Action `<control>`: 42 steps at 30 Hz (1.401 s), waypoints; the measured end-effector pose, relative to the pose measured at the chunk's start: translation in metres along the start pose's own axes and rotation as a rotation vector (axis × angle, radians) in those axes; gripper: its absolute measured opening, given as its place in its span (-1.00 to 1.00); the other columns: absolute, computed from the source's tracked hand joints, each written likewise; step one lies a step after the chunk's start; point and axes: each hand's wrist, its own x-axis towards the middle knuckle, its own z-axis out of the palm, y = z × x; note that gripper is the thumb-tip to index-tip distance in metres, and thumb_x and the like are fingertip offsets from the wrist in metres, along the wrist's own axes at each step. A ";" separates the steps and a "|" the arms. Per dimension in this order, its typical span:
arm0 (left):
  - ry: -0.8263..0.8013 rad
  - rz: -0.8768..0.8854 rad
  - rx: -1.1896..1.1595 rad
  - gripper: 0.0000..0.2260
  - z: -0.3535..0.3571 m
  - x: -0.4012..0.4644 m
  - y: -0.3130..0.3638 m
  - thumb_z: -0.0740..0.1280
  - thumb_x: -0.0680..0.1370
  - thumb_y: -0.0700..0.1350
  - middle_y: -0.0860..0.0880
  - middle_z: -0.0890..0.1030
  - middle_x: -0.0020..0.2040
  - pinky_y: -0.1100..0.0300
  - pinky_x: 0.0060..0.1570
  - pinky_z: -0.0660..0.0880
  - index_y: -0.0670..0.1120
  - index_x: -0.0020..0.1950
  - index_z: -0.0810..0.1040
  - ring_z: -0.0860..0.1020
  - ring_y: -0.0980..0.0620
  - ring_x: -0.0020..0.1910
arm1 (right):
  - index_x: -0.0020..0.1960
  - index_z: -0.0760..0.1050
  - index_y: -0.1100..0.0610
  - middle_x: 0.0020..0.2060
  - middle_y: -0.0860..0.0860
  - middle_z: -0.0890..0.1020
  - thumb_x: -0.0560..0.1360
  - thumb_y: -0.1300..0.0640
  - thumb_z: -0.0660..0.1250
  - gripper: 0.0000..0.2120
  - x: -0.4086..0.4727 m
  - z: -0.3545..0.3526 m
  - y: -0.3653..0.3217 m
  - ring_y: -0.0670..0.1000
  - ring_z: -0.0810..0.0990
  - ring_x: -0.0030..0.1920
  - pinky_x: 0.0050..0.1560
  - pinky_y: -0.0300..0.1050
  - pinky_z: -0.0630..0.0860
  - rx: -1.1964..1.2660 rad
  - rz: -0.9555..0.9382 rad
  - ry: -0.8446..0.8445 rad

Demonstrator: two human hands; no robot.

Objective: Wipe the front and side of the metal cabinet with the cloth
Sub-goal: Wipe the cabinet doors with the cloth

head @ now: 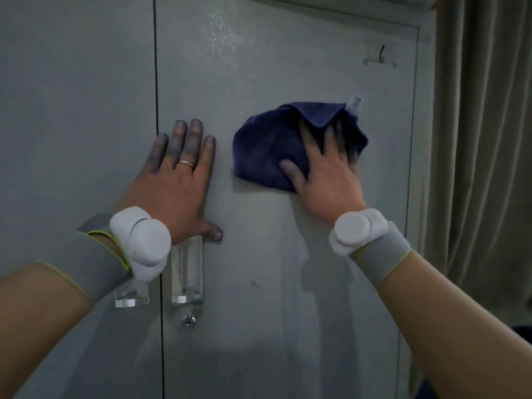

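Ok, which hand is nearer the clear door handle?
Left. The left hand lies flat on the door with its heel just above the handle; the right hand presses the cloth further up and right.

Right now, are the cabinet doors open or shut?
Shut. The right door lies flush with the left door, only a thin dark seam between them, and both hands press flat on the front.

Navy-blue cloth (267, 145), plain grey cabinet (259, 67), beige curtain (483, 139)
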 end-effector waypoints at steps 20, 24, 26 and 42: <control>-0.002 0.012 -0.019 0.27 0.014 -0.023 0.014 0.33 0.19 0.46 -0.21 -0.39 0.49 -0.08 0.45 -0.32 -0.15 0.43 -0.46 -0.37 -0.20 0.47 | 0.53 0.01 -0.06 0.53 0.15 0.07 0.53 -0.26 0.06 -0.36 -0.040 0.011 -0.001 0.18 -0.05 0.52 0.47 0.17 -0.11 0.018 -0.005 -0.047; -0.019 0.020 -0.024 0.28 0.024 -0.035 0.028 0.34 0.18 0.46 -0.20 -0.49 0.41 -0.14 0.44 -0.31 -0.15 0.40 -0.49 -0.37 -0.24 0.47 | 0.54 0.00 0.01 0.51 0.22 0.07 0.50 -0.26 0.03 -0.31 -0.058 0.001 0.060 0.24 -0.02 0.51 0.47 0.19 -0.06 0.024 0.223 -0.076; -0.028 0.015 -0.042 0.27 0.026 -0.035 0.030 0.34 0.21 0.45 -0.19 -0.54 0.37 -0.15 0.43 -0.33 -0.15 0.39 -0.52 -0.41 -0.24 0.45 | 0.53 0.06 0.08 0.49 0.24 0.15 0.48 -0.25 0.06 -0.29 -0.064 0.002 0.079 0.25 0.05 0.49 0.48 0.19 -0.04 0.014 0.309 -0.140; 0.033 0.031 0.002 0.26 0.031 -0.037 0.028 0.34 0.19 0.46 -0.26 -0.28 0.52 -0.16 0.46 -0.25 -0.19 0.49 -0.34 -0.28 -0.26 0.50 | 0.54 -0.02 -0.06 0.53 0.15 0.04 0.55 -0.24 0.10 -0.34 -0.080 0.021 -0.011 0.18 -0.06 0.52 0.47 0.13 -0.10 0.040 0.045 -0.116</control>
